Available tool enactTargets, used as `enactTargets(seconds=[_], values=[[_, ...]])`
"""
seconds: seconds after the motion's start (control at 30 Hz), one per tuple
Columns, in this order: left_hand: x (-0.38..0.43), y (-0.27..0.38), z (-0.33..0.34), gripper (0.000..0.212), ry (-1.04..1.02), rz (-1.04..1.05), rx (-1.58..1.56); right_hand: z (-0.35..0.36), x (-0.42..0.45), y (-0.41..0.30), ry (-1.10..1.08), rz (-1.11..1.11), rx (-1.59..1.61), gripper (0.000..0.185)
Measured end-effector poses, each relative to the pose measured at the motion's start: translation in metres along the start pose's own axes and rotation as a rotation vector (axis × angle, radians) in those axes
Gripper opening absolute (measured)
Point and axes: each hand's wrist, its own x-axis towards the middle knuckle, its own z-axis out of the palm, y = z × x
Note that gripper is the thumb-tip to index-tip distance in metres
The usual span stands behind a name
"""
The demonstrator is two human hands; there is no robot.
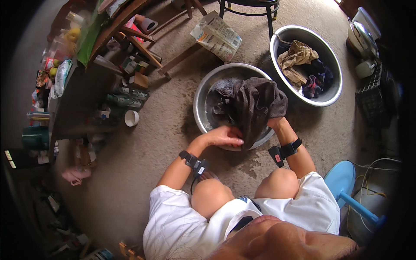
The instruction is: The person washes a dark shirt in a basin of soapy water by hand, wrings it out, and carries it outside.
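Note:
A dark, wet cloth garment (258, 100) is raised over a round metal basin (202, 113) that holds soapy water and more dark cloth. My right hand (276, 122) grips the garment at its right side, its fingers mostly hidden under the fabric. At the basin's near rim, my left hand (229, 136) is beside the hanging end of the garment with its fingers curled; whether they hold fabric is unclear. A second metal basin (338, 85) stands at the upper right, with a tan cloth (295, 60) and dark blue clothes (320, 79) inside.
A black-legged stool (269, 22) stands beyond the basins. A printed plastic bag (217, 35) lies on a wooden stool's leg area. Bottles (126, 99) and a white cup (131, 118) are on the floor at left. A blue round-based stand (340, 182) and cables are at right.

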Motion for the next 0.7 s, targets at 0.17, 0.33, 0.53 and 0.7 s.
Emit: enactTargets(seconds=[0.17, 0.33, 0.53, 0.7], values=[[0.017, -0.031, -0.063, 0.04, 0.71, 0.203, -0.069, 0.005, -0.003, -0.013, -0.17, -0.155, -0.803, 0.048], [0.04, -0.012, -0.043, 0.055, 0.443, 0.197, 0.335, 0.062, -0.008, -0.037, -0.153, -0.347, -1.528, 0.071], [0.023, -0.012, -0.082, 0.026, 0.651, 0.459, -0.134, 0.052, 0.01, -0.067, -0.027, -0.638, -1.614, 0.061], [-0.026, 0.017, -0.096, 0.015, 0.722, 0.548, -0.408, 0.039, 0.016, -0.078, 0.089, -0.028, -1.746, 0.053]])
